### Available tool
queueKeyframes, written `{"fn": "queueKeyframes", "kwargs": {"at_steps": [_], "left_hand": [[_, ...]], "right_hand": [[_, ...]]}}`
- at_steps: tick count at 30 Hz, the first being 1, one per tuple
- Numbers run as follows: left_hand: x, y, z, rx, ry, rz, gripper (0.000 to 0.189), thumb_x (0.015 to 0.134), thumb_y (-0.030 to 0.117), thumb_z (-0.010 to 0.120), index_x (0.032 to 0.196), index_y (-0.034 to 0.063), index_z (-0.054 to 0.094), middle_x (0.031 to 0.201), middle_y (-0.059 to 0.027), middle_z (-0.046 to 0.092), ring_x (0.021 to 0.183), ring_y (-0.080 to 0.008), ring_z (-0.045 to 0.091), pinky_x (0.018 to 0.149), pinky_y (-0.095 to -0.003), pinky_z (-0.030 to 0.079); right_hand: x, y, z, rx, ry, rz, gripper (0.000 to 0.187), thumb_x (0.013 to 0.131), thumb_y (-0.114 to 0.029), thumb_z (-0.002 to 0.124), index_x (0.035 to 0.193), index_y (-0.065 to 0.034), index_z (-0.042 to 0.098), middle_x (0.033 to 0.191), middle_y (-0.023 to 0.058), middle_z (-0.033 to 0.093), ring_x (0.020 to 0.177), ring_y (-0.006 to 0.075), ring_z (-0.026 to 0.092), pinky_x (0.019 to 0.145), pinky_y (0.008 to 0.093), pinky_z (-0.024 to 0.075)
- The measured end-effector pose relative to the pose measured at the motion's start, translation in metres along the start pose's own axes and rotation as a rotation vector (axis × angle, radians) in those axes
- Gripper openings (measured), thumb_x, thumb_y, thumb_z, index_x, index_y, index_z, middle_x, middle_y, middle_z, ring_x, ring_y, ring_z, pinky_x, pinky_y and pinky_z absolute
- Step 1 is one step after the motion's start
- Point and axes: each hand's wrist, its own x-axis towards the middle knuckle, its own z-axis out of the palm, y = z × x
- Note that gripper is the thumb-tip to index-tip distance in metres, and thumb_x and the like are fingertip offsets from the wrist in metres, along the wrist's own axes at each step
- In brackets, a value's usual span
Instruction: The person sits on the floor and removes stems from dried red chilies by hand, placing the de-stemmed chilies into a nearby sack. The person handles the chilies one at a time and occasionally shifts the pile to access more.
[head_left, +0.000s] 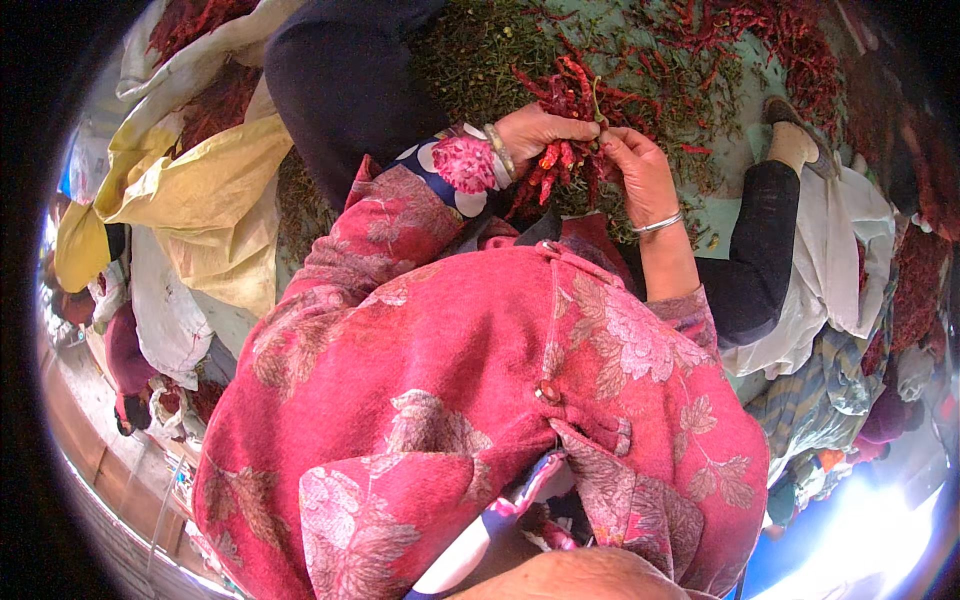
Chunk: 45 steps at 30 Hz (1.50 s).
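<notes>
My left hand (541, 133) is closed around a bunch of dried red chilli peppers (568, 88), whose pods stick out above and below the fingers. A pale green stem (597, 96) rises from the bunch beside the left thumb. My right hand (637, 161) meets the left thumb tip, its thumb and forefinger pinched together at the stem end of a chilli. How much of that chilli lies between the fingertips is hidden. Beneath both hands lies a spread of loose green stems (480, 67) with scattered red pods.
A heap of dried red chillies (802, 60) lies at the upper right. A yellow woven sack (202, 180) and white sacks (169, 300) are at the left. White cloth or sacking (817, 247) lies beyond my bent leg (761, 255). Other people (127, 352) sit farther off at the sides.
</notes>
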Motion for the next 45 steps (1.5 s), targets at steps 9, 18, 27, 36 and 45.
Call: {"fn": "queueKeyframes", "kwargs": {"at_steps": [9, 18, 27, 36, 45], "left_hand": [[-0.010, -0.002, 0.008, 0.227, 0.005, 0.148, 0.017, 0.079, 0.007, 0.062, 0.095, 0.0012, 0.061, 0.084, -0.0014, 0.062, 0.073, -0.0106, 0.058, 0.067, -0.0262, 0.047], [-0.014, -0.009, 0.005, 0.388, 0.057, -0.002, 0.013, 0.076, 0.005, 0.063, 0.088, 0.0008, 0.062, 0.078, -0.0010, 0.061, 0.066, -0.0097, 0.055, 0.061, -0.0257, 0.046], [-0.025, -0.007, 0.015, 0.311, -0.228, -0.065, 0.016, 0.078, 0.013, 0.067, 0.087, 0.0033, 0.060, 0.076, -0.0006, 0.059, 0.069, -0.0101, 0.054, 0.063, -0.0250, 0.044], [-0.015, -0.004, 0.011, 0.256, -0.131, -0.042, 0.025, 0.072, 0.022, 0.076, 0.077, 0.0056, 0.058, 0.068, 0.0018, 0.057, 0.060, -0.0085, 0.052, 0.057, -0.0252, 0.044], [-0.011, 0.000, -0.001, 0.223, 0.089, 0.022, 0.018, 0.078, 0.019, 0.069, 0.082, 0.0032, 0.062, 0.077, -0.0002, 0.061, 0.071, -0.0097, 0.055, 0.066, -0.0255, 0.045]], "right_hand": [[-0.011, -0.007, 0.005, -0.210, 0.093, -0.285, 0.028, 0.079, -0.024, 0.070, 0.094, -0.0013, 0.063, 0.080, -0.0035, 0.060, 0.069, 0.0048, 0.050, 0.062, 0.0196, 0.0417], [-0.017, -0.002, 0.018, -0.682, 0.219, -0.538, 0.014, 0.078, -0.014, 0.065, 0.080, -0.0005, 0.062, 0.069, 0.0069, 0.061, 0.063, 0.0115, 0.055, 0.060, 0.0258, 0.0447], [0.035, 0.024, -0.039, 0.102, 0.457, -0.031, 0.017, 0.081, -0.016, 0.059, 0.087, -0.0004, 0.063, 0.062, -0.0004, 0.052, 0.052, 0.0102, 0.044, 0.048, 0.0252, 0.0381], [0.093, 0.036, -0.060, -0.581, 0.425, -0.020, 0.026, 0.080, -0.023, 0.063, 0.088, 0.0010, 0.065, 0.074, 0.0082, 0.066, 0.067, 0.0144, 0.063, 0.062, 0.0280, 0.0485], [0.118, 0.034, -0.066, -0.617, 0.550, -0.142, 0.025, 0.074, -0.023, 0.067, 0.083, -0.0006, 0.067, 0.070, 0.0067, 0.065, 0.061, 0.0133, 0.058, 0.061, 0.0283, 0.0466]]}}
